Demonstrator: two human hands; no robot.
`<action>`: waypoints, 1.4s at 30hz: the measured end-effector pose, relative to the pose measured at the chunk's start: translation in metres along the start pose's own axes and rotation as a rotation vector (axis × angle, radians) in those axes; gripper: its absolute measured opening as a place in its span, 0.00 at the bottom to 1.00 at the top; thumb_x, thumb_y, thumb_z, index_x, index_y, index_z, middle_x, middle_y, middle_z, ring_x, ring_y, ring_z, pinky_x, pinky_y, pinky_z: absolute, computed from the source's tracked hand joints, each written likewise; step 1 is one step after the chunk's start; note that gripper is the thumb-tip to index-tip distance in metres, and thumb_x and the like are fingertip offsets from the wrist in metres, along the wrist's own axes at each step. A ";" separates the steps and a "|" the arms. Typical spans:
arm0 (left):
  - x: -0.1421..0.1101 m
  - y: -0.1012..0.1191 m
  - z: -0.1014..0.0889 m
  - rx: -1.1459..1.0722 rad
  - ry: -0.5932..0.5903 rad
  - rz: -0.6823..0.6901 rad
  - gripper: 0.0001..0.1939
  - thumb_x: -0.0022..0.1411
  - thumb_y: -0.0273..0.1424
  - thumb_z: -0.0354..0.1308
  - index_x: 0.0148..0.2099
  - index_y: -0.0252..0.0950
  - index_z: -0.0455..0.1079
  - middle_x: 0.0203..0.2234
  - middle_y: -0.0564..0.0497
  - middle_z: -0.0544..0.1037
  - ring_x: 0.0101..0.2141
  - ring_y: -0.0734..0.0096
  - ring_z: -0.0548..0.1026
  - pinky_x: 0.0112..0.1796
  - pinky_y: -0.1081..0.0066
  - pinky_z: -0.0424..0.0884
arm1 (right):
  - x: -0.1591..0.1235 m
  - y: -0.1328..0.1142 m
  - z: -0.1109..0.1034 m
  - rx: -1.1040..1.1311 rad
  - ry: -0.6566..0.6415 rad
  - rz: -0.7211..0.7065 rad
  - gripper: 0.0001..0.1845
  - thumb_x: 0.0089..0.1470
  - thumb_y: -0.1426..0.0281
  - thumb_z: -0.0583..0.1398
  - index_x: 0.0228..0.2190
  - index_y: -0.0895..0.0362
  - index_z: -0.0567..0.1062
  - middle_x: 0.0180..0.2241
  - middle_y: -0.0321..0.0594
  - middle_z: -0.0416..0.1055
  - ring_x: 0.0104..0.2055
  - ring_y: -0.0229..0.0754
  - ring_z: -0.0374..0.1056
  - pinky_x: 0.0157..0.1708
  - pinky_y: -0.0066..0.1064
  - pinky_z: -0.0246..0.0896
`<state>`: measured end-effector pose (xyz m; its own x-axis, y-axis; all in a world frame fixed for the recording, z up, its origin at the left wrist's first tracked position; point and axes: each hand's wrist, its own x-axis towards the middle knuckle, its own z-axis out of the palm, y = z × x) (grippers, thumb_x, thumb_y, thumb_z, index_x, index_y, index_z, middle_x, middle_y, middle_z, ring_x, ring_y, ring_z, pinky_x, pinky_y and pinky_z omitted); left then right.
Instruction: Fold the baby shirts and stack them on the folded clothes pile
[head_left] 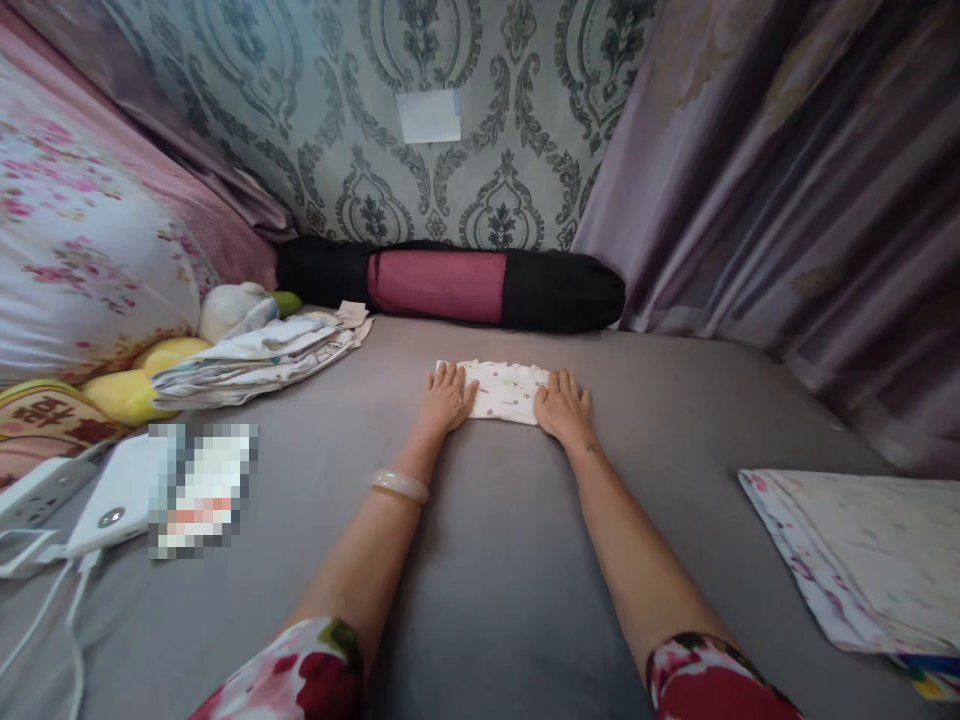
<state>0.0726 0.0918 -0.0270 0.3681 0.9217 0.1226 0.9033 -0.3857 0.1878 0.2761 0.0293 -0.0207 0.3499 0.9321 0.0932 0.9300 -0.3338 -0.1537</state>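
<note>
A small folded white cloth with a tiny print (504, 390) lies flat on the grey bed sheet (495, 560). My left hand (445, 398) rests palm down on its left end, fingers stretched out. On the cloth's right end my right hand (562, 404) lies flat in the same way. A pale bangle (400, 485) sits on my left wrist. Neither hand grips anything.
A black and maroon bolster (457, 283) lies along the patterned wall. A pile of folded clothes (259, 360) and soft toys (150, 375) sit at the left, with a power bank (112, 505) and cables. Another folded printed cloth (870, 555) lies at the right, beside purple curtains (810, 200).
</note>
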 end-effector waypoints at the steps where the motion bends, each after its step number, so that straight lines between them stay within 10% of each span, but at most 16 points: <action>1: 0.000 -0.001 0.001 -0.002 -0.026 -0.005 0.32 0.70 0.44 0.32 0.67 0.31 0.53 0.66 0.40 0.55 0.67 0.53 0.48 0.62 0.52 0.48 | 0.000 0.000 0.002 -0.007 0.003 -0.004 0.31 0.63 0.66 0.40 0.63 0.66 0.56 0.67 0.53 0.48 0.68 0.52 0.41 0.63 0.52 0.39; 9: 0.012 0.000 -0.013 0.129 0.063 0.052 0.25 0.70 0.40 0.37 0.55 0.35 0.69 0.53 0.40 0.73 0.56 0.56 0.67 0.58 0.55 0.56 | 0.007 0.005 -0.001 -0.033 0.026 -0.059 0.29 0.63 0.65 0.44 0.60 0.67 0.62 0.63 0.54 0.57 0.65 0.54 0.50 0.61 0.46 0.45; 16: 0.063 0.000 -0.047 0.267 -0.203 0.049 0.16 0.62 0.24 0.49 0.47 0.34 0.75 0.44 0.37 0.79 0.48 0.56 0.75 0.51 0.59 0.63 | 0.047 0.028 -0.042 -0.061 -0.315 -0.118 0.25 0.59 0.73 0.52 0.56 0.51 0.71 0.56 0.45 0.69 0.55 0.49 0.66 0.52 0.38 0.59; 21: 0.095 -0.005 -0.055 0.243 -0.365 0.054 0.12 0.55 0.28 0.61 0.43 0.41 0.77 0.43 0.46 0.81 0.47 0.57 0.76 0.56 0.51 0.59 | 0.068 0.021 -0.058 -0.175 -0.426 -0.114 0.23 0.54 0.74 0.59 0.52 0.50 0.75 0.54 0.42 0.70 0.52 0.47 0.69 0.47 0.34 0.63; 32: 0.135 -0.021 -0.055 0.236 -0.739 0.128 0.26 0.49 0.34 0.63 0.53 0.36 0.75 0.46 0.43 0.80 0.45 0.55 0.76 0.44 0.67 0.71 | 0.100 0.018 -0.063 -0.233 -0.620 -0.145 0.20 0.48 0.67 0.67 0.45 0.56 0.77 0.42 0.45 0.77 0.45 0.51 0.73 0.44 0.37 0.66; 42: 0.093 -0.016 -0.044 0.150 -0.417 0.030 0.22 0.53 0.28 0.58 0.52 0.38 0.72 0.52 0.40 0.75 0.52 0.49 0.71 0.52 0.55 0.63 | 0.070 0.026 -0.048 -0.149 -0.387 -0.141 0.15 0.51 0.73 0.61 0.43 0.58 0.77 0.47 0.50 0.74 0.50 0.50 0.69 0.44 0.33 0.62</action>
<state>0.0826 0.1825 0.0240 0.4238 0.8603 -0.2833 0.9017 -0.4303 0.0424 0.3298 0.0797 0.0290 0.1765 0.9446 -0.2767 0.9818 -0.1891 -0.0193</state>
